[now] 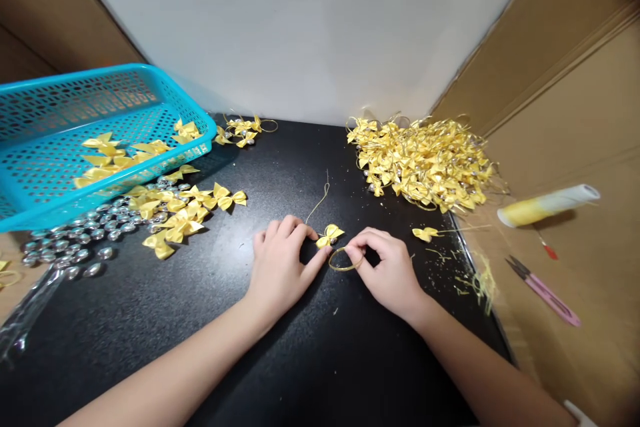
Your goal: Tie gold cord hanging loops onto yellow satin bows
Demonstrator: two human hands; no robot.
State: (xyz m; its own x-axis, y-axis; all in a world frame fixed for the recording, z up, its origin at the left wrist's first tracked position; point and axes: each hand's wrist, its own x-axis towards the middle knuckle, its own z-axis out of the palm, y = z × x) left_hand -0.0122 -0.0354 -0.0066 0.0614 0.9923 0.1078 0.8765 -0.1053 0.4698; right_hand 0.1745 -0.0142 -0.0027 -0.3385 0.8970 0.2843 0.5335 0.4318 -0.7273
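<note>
The blue basket (75, 127) and a clear bag (20, 320) run off the left edge.

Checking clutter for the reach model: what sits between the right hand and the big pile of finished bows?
Head view: one loose yellow bow with a gold thread tail lies between the right hand and the bow pile; otherwise bare black tabletop.

Yellow on black
Yellow bows (425, 163), gold loop (342, 260), turquoise basket (100, 83), silver beads (75, 240), pink snips (545, 292), black table (280, 347).
</note>
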